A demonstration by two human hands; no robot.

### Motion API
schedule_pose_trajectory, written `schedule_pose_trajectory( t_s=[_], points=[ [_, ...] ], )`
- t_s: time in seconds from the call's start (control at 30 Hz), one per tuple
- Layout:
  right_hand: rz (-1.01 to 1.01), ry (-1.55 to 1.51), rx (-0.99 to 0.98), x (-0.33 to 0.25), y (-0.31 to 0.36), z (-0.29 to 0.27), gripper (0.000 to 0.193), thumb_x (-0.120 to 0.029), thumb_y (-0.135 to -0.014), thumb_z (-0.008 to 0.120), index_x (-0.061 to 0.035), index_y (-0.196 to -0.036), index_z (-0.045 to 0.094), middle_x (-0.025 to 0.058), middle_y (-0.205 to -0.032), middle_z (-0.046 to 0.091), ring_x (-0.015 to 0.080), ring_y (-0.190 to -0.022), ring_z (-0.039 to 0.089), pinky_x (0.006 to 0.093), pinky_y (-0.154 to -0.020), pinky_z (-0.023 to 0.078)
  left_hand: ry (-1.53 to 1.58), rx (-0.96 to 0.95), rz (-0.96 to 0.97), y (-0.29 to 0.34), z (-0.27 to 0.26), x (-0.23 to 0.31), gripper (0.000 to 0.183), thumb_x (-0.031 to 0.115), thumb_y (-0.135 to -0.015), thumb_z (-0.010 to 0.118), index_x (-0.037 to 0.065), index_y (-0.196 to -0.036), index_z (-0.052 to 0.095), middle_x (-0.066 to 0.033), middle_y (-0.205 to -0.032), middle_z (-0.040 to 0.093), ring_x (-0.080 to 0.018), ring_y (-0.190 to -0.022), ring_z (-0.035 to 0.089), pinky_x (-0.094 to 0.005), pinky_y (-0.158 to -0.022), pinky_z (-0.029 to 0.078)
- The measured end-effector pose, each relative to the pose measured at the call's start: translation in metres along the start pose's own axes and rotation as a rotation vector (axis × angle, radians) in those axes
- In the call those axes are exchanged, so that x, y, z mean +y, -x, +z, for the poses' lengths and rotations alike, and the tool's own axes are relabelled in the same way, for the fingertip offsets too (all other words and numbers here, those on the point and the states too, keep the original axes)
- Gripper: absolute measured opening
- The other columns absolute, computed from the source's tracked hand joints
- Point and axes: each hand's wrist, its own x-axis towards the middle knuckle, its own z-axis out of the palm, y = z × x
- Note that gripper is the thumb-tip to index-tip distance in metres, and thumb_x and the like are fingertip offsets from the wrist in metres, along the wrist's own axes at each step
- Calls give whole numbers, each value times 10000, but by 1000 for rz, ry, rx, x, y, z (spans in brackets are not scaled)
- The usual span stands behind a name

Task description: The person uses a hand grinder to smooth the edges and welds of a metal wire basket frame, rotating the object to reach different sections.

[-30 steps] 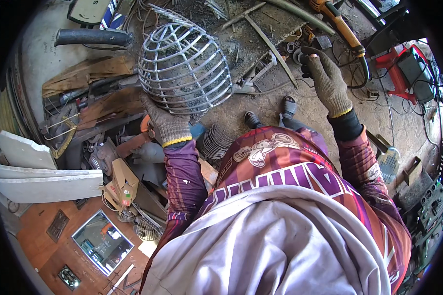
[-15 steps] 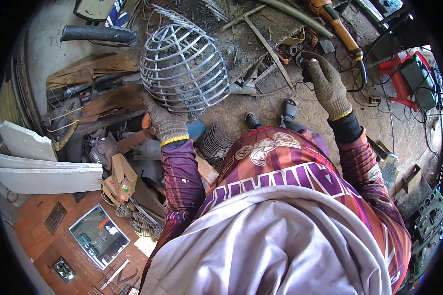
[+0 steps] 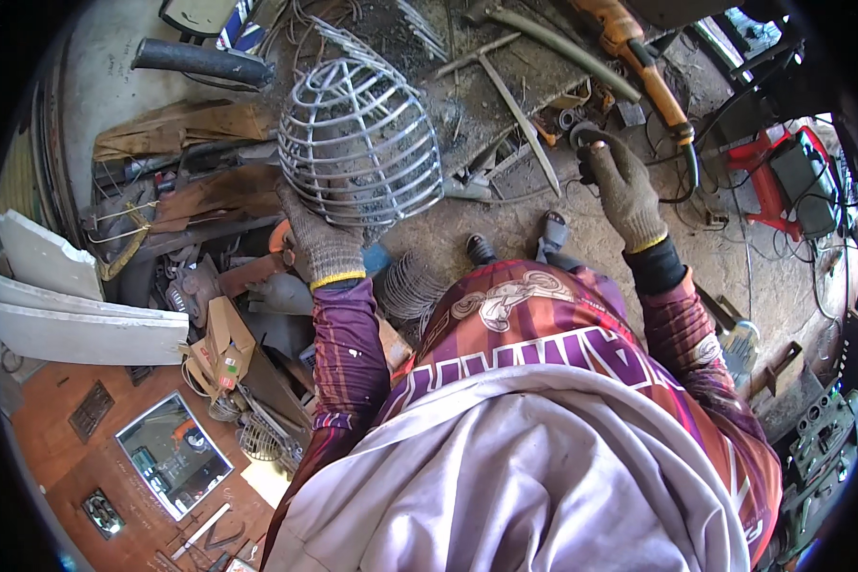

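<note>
My left hand [image 3: 324,238], in a grey knit glove with a yellow cuff, grips the lower left side of a rounded cage of shiny metal rods [image 3: 362,157]. The cage is raised in front of me, over the cluttered bench edge. To the right, my right hand [image 3: 627,191], gloved alike, is held in the air apart from the cage. Its fingers are curled in, with a bare fingertip showing and dark glove ends. Whether anything small sits in them is hidden.
An orange power tool [image 3: 639,57] with a cable lies at the upper right, near a hammer [image 3: 515,91]. A red and grey machine [image 3: 786,181] stands on the right. Coiled metal wire [image 3: 412,286] rests below the cage. White curved panels [image 3: 86,329] lie left.
The view has shifted slightly. My right hand has moved a little left and down, its fingers still curled. My left hand keeps its hold on the cage.
</note>
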Motion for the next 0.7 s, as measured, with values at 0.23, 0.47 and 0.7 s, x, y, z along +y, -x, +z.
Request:
schedule_pose_trajectory(
  t_s=[0.23, 0.47, 0.7],
  points=[
    [-405, 376, 115, 18, -8, 8, 320, -279, -1000, 560, -19, -1172, 635, 210, -957, 669, 361, -854, 653, 430, -758, 516, -825, -60, 538, 0, -25, -18, 729, 593, -961, 516, 80, -1473, 431, -117, -1441, 537, -306, -1300, 518, -393, -1138, 356],
    [-394, 331, 76, 28, -24, 3, 342, -244, -968, 552, -59, -1251, 598, 210, -1076, 646, 351, -929, 649, 439, -790, 531, 107, -144, -19, -14, -15, -21, 617, 449, -978, 594, 61, -1438, 459, -106, -1366, 571, -272, -1202, 571, -377, -1053, 458],
    [-31, 34, -45, -39, 5, -5, 391, -299, -1026, 527, 1, -1265, 603, 94, -895, 681, 183, -746, 637, 350, -711, 515, 303, -58, -108, -21, -33, -25, 594, 465, -989, 551, 116, -1462, 463, -85, -1453, 514, -254, -1259, 549, -417, -1032, 502]
  ],
)
